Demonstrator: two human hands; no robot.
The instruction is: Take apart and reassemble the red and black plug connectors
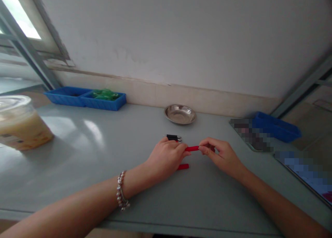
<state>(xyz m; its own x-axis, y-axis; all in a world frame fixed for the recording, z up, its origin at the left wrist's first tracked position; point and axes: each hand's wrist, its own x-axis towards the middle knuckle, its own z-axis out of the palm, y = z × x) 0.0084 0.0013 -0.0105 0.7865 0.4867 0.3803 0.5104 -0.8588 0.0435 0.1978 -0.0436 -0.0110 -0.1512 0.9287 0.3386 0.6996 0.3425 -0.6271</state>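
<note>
My left hand [168, 154], with a beaded bracelet at the wrist, is closed on a slim red pen barrel [192, 149] just above the table. The fingertips of my right hand [216, 152] pinch the barrel's other end. Under and in front of my left hand lies a second red barrel [183, 167], partly hidden by the palm. Just beyond my left fingers are several black pen pieces [172, 137] with silvery tips, side by side. What lies beneath my left hand is hidden.
A round metal dish [180, 114] stands near the wall. Blue trays [102, 105] sit at the back left, one holding green pieces [105, 94]. At the left is a lidded plastic cup [24, 124]. To the right are a blue tray [276, 126] and two blurred flat devices [254, 146].
</note>
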